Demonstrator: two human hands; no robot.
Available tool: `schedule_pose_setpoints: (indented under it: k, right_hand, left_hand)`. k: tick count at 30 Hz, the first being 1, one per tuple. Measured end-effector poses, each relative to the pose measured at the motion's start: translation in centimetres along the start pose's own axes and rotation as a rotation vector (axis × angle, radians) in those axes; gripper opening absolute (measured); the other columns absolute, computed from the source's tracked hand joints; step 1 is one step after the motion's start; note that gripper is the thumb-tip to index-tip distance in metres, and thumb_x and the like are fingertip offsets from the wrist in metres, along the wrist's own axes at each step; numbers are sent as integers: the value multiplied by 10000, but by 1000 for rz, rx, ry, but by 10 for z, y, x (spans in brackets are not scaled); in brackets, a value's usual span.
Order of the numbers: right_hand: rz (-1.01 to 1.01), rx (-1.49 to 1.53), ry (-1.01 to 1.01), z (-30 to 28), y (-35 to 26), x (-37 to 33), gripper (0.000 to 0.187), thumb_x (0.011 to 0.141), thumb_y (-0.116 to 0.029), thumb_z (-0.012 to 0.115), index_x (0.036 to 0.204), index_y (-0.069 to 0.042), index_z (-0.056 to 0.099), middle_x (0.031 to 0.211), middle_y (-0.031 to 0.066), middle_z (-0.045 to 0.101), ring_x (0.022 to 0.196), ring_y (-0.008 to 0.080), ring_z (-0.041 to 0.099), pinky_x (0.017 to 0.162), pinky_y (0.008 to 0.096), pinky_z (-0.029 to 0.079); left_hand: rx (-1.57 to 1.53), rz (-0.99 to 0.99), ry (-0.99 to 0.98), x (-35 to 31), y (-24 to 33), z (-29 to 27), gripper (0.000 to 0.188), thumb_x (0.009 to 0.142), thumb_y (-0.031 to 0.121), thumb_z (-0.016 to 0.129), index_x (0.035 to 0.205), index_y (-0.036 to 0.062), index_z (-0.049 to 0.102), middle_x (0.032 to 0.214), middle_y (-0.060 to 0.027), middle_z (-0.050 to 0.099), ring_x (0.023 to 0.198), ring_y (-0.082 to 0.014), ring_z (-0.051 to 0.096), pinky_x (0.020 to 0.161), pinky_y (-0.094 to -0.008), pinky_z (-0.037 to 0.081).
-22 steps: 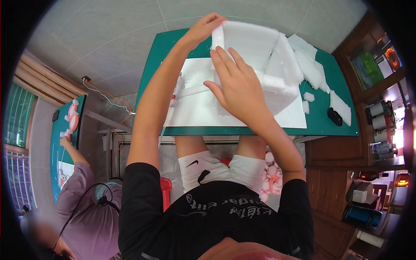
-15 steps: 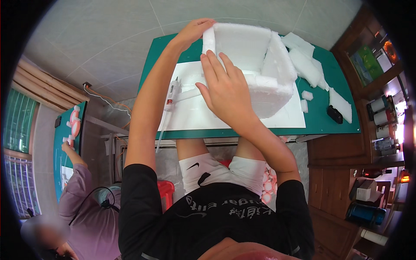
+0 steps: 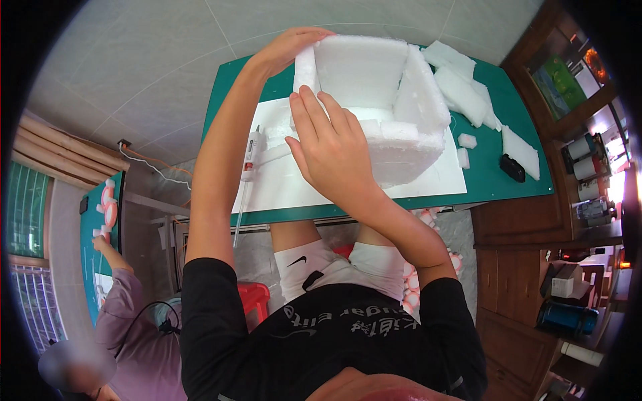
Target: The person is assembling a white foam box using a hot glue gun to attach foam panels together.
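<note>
An open box of white foam panels [image 3: 409,160] stands on a white sheet [image 3: 438,184] over the green tabletop. At its far left corner, my left hand [image 3: 289,50] lies with its fingers stretched along the outside of the back wall. My right hand [image 3: 331,144] is spread, fingertips at the box's left wall [image 3: 306,70] near the front corner; it hides part of that corner. Left of it lies a white glue gun [image 3: 252,155] with a clear glue stick [image 3: 239,217] sticking out of its back end. A narrow foam strip [image 3: 275,152] reaches from beside the gun toward my right hand.
Loose foam sheets [image 3: 461,93], small foam bits [image 3: 467,140] and a black object [image 3: 513,168] on another foam piece lie on the green table [image 3: 491,184] at right. A co-worker [image 3: 137,321] sits at another green table [image 3: 90,220]. A red stool [image 3: 255,294] stands at left below.
The whole view has shifted slightly, so table, box and arms appear farther left. Both hands keep their places against the foam box.
</note>
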State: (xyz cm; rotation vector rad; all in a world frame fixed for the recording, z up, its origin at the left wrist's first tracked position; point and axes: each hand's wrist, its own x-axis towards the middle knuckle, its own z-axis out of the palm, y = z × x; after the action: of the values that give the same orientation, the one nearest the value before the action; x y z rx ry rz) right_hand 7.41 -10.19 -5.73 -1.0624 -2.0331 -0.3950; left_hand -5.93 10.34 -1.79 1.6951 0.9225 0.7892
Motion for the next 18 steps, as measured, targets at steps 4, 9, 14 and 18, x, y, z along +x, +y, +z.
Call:
schedule_pose_setpoints:
  k: [4,9,14,18]
  right_hand:
    - [25,-9,6,2,-4,0,590,818,-221,719,1330,15,544,1353,150,558,1194,321,526,933,400,457]
    - [31,16,1,-1,-6,2,602,814,-227,723,1332,17,537,1364,149,546,1198,326,514,933,405,452]
    - [40,63,47,-5,-2,5,610,807,-250,735,1320,21,545,1368,150,541,1207,329,498,939,414,445]
    - [26,64,23,0,-4,2,613,796,-277,748,1302,16,564,1376,147,539,1208,326,491,955,421,430]
  left_hand:
    - [50,65,28,2,-3,1,348,989,247,497,1212,60,688,1229,-71,654,1127,-204,571,1010,-319,426]
    - [98,95,34,1,-7,-1,355,986,252,487,1205,58,689,1245,-68,647,1133,-202,569,1015,-317,422]
    - [87,68,11,1,0,4,366,986,254,472,1203,51,685,1253,-69,638,1144,-209,556,1034,-317,403]
    - [54,28,26,2,-4,-4,375,985,259,472,1215,46,678,1251,-71,638,1136,-208,547,1033,-317,390]
